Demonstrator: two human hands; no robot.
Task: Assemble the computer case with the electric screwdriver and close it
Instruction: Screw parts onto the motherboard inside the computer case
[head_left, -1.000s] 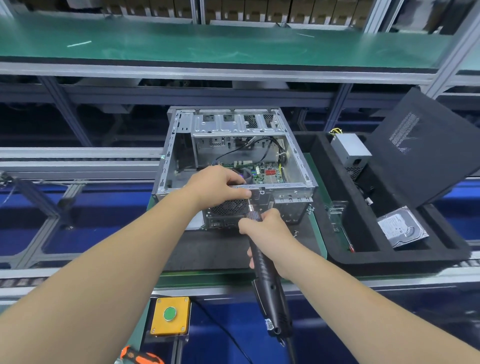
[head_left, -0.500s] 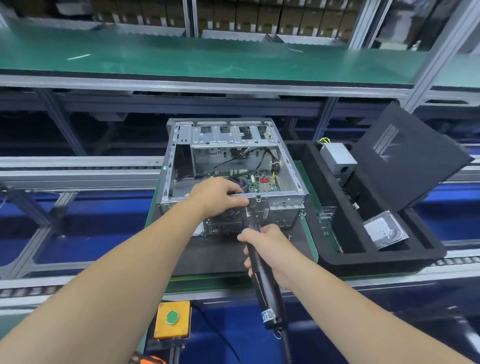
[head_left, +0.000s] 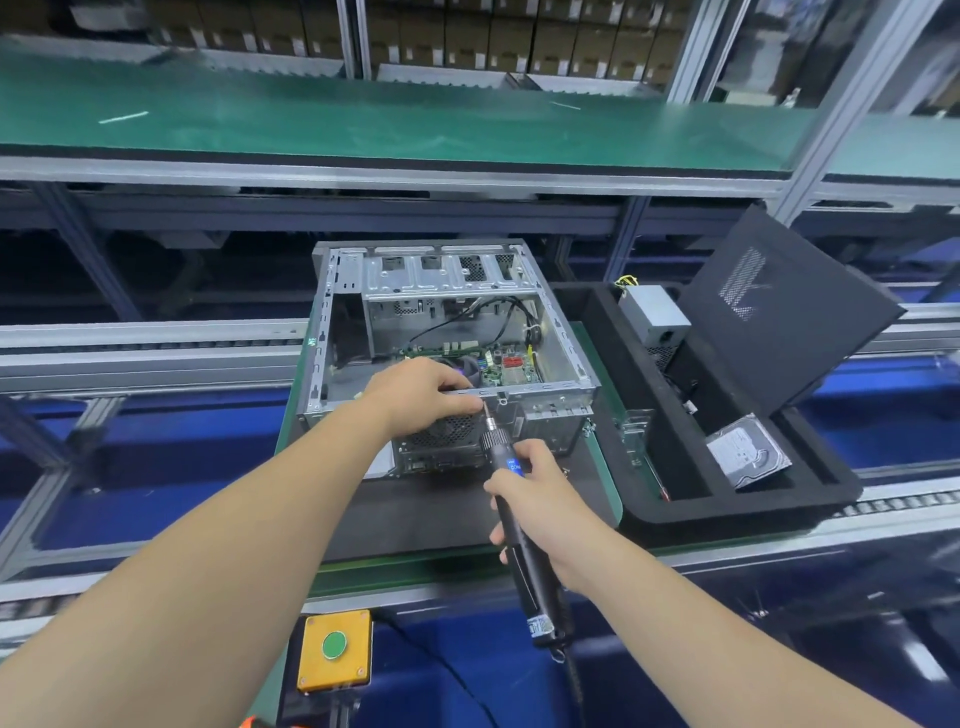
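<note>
Curling over the near top rail, the left hand's fingers (head_left: 457, 387) are gripping the computer case (head_left: 447, 353) at mid-frame, probably to steady it against the driver's push. The right hand (head_left: 535, 493) is wrapping tightly round the electric screwdriver (head_left: 524, 540), its fingers closed on the barrel. The tool's long axis is running from lower right up toward centre, its bit pointing at a tab on that rail. The case is lying open-side-up on the green surface (head_left: 605, 467); its black side panel (head_left: 779, 312) is leaning in the foam tray (head_left: 675, 512) at right, beside a hard drive (head_left: 748, 457).
</note>
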